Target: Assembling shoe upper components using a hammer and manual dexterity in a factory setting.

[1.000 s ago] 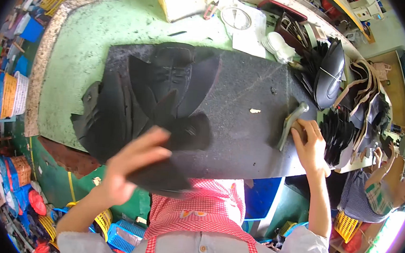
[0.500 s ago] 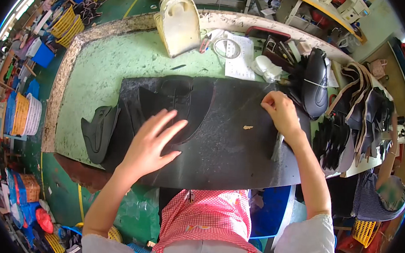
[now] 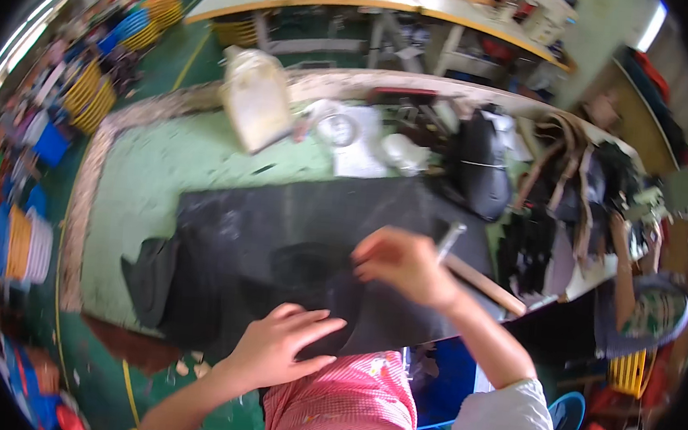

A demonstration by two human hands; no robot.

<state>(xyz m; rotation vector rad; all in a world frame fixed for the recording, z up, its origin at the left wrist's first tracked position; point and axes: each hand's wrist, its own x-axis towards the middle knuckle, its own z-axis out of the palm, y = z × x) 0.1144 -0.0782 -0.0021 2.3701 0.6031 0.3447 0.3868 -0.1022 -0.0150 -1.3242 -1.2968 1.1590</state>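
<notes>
My left hand (image 3: 281,347), fingers spread, is over the near edge of a dark work board (image 3: 280,202). Beside it lies a black curved piece (image 3: 308,265), blurred and hard to tell from the board. Above the board's middle is my right hand (image 3: 405,264), its fingers curled together. Whether anything is pinched in them I cannot make out. By my right wrist lies a hammer-like tool with a metal end (image 3: 451,241) and a wooden handle (image 3: 488,286). More black cut pieces (image 3: 150,285) lie at the board's left end.
A pale plastic container (image 3: 256,103) stands on the green tabletop (image 3: 146,167). Behind the board are a paper sheet (image 3: 359,147), a ring of tape (image 3: 336,129) and a tied black bundle (image 3: 477,165). Black strips (image 3: 527,254) are piled at right, near another person's arm (image 3: 622,269).
My right hand has moved left toward the board's middle. My left hand is nearer the board's front edge. The view has tilted up, and the tool by my right wrist now lies slanted.
</notes>
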